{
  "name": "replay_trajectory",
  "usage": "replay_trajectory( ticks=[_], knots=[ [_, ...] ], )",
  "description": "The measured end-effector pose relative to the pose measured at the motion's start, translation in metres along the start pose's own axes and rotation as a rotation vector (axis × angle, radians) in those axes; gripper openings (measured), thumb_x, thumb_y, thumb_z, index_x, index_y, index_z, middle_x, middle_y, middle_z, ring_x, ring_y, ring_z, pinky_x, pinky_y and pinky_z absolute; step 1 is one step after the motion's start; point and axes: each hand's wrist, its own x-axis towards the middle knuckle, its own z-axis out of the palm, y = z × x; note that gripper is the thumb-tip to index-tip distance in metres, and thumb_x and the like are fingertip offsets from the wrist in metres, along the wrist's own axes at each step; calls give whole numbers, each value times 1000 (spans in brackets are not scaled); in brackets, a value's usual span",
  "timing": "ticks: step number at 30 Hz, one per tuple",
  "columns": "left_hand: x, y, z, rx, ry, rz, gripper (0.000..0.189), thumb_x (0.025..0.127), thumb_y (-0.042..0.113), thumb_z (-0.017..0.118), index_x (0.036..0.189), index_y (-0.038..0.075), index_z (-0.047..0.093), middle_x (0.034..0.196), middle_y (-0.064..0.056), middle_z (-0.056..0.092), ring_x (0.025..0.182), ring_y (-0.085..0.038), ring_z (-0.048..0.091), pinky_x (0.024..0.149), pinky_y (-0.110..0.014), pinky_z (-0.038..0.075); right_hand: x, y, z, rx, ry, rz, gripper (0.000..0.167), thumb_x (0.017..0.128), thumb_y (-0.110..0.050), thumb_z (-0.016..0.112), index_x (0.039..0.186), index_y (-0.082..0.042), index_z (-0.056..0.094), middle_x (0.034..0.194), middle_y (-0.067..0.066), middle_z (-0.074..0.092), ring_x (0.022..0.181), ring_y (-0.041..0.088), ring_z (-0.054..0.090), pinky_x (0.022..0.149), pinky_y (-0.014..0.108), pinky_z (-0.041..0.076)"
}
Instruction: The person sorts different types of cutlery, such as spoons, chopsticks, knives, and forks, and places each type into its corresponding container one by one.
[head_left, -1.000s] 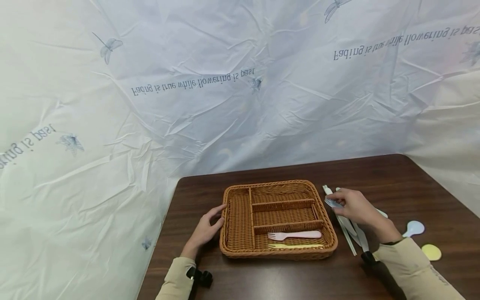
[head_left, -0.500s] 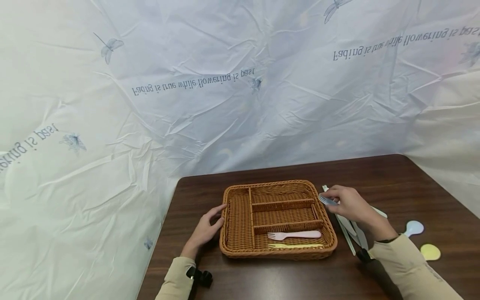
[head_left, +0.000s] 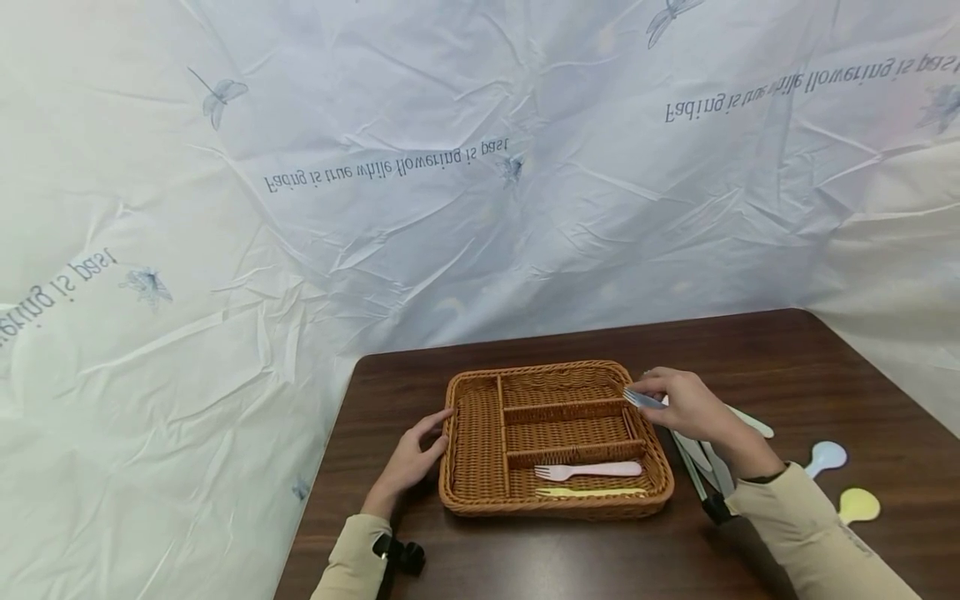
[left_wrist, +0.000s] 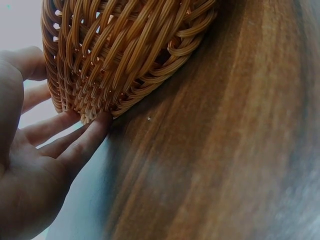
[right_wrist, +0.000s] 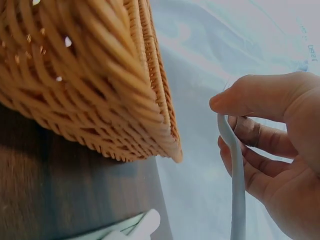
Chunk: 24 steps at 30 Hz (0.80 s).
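In the head view a brown wicker cutlery basket with dividers sits on the table. My left hand rests against its left side, and in the left wrist view its extended fingers touch the woven wall low down. Above the basket's right rim, my right hand pinches a light blue fork, tines pointing left. The right wrist view shows thumb and fingers on the fork near its head, beside the basket wall. A pink fork and a yellow fork lie in the front compartment.
Several pale knives and light-coloured sticks lie right of the basket, partly hidden by my right hand. Farther right are a light blue spoon and a yellow spoon. A white printed sheet hangs behind the dark wooden table.
My right hand has moved left with the blue fork, from over the loose cutlery to the basket's right rim. My left hand and the basket have stayed in place.
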Motion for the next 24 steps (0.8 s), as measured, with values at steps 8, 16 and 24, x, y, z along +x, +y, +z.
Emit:
replay_trajectory(
  ticks=[8, 16, 24],
  knots=[
    [0, 0, -1, 8, -7, -13, 46, 100, 4, 52, 144, -3, 43, 149, -23, 41, 124, -42, 53, 101, -59, 43, 2, -10, 2, 36, -10, 16, 33, 85, -9, 73, 118, -8, 71, 112, 14, 63, 75, 12, 55, 50, 22, 42],
    [1, 0, -2, 14, -3, -6, 46, 100, 4, 52, 144, -4, 43, 148, -24, 42, 123, -41, 54, 100, -59, 44, 5, -16, 7, 61, -24, -38, 34, 87, -8, 71, 121, -7, 70, 113, 15, 63, 69, 9, 52, 48, 22, 41],
    [0, -2, -1, -5, -3, 11, 46, 99, 4, 52, 143, -6, 43, 147, -26, 42, 124, -44, 51, 101, -63, 40, 9, -22, 12, 45, -21, -78, 32, 86, -11, 72, 118, -10, 72, 111, 11, 64, 77, 9, 56, 55, 21, 43]
  ],
)
